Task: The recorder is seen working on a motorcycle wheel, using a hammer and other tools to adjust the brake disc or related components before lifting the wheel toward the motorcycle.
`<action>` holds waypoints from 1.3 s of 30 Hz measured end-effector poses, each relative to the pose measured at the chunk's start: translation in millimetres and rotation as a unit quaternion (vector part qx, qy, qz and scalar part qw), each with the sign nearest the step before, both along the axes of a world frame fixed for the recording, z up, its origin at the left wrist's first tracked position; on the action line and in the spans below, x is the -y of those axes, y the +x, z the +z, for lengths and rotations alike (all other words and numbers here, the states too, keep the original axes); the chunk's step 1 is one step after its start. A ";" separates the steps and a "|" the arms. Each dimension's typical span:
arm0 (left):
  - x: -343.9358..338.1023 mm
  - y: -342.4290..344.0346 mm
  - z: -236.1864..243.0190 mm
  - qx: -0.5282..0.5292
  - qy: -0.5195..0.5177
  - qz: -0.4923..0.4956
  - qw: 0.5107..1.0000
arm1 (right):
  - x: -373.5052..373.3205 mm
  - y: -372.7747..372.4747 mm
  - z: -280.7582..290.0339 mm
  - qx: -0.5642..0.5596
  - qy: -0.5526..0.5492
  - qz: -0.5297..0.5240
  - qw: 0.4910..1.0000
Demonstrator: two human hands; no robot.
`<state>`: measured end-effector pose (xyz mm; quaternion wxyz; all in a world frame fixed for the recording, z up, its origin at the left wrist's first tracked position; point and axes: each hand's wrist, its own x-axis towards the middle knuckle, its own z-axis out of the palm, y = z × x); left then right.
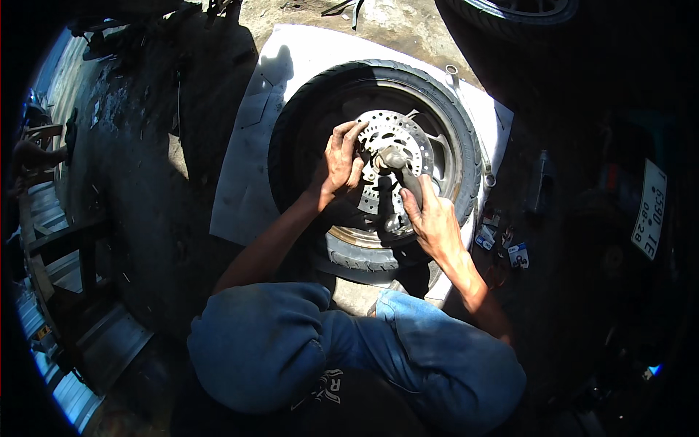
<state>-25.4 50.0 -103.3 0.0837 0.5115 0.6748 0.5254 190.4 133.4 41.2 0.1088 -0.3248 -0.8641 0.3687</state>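
A motorcycle wheel with a black tyre (pixel 295 109) lies flat in front of me, with a perforated brake disc (pixel 419 138) facing up at its middle. My right hand (pixel 438 222) is closed round the handle of a hammer (pixel 394 157). The hammer's grey, rounded head is over the hub and hides the hub's centre. At the disc's left edge is my left hand (pixel 341 160), its fingers bent and its thumb apart from them. The gap between that thumb and the fingers is in shadow, and I make out nothing held there.
Under the wheel is a white sheet (pixel 237 193). A long ring spanner (pixel 472 120) lies along the tyre's right side. Small packets (pixel 517 255) and a dark bottle (pixel 539 182) are farther right. Another tyre (pixel 510 18) is at the top, and a number plate (pixel 649 210) at far right.
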 end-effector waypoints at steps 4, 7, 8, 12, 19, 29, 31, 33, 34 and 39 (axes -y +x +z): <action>12.5 -6.7 0.9 -0.125 -0.039 -0.021 0.991 | 7.8 -9.1 -25.6 0.074 -0.047 0.005 0.996; 11.4 -8.9 16.2 -0.169 -0.062 -0.074 0.981 | 10.4 -1.1 -32.3 0.051 -0.099 -0.055 0.992; 12.0 -8.7 12.9 -0.175 -0.063 -0.073 0.980 | 9.6 -4.0 -24.0 0.066 -0.140 -0.087 0.984; 9.7 -8.9 17.5 -0.178 -0.069 -0.051 0.980 | 11.5 6.3 -34.4 -0.016 -0.188 -0.152 0.970; 7.4 -7.8 7.8 -0.152 -0.070 -0.043 0.985 | 20.7 8.9 7.7 -0.099 -0.430 -0.244 0.864; 5.2 -6.7 14.1 -0.166 -0.058 -0.053 0.983 | 23.7 19.9 -1.3 -0.117 -0.464 -0.264 0.838; 7.2 -7.2 14.2 -0.169 -0.064 -0.048 0.982 | 22.2 14.9 -4.2 -0.077 -0.381 -0.230 0.892; 12.1 -9.2 12.8 -0.172 -0.071 -0.040 0.982 | 19.7 8.0 -5.2 0.000 -0.215 -0.174 0.961; 7.5 -7.7 13.7 -0.176 -0.063 -0.044 0.981 | 18.4 5.4 -0.7 0.023 -0.193 -0.169 0.966; 6.2 -7.3 12.6 -0.117 -0.073 -0.060 0.989 | 12.5 -7.8 13.1 0.047 -0.148 -0.136 0.979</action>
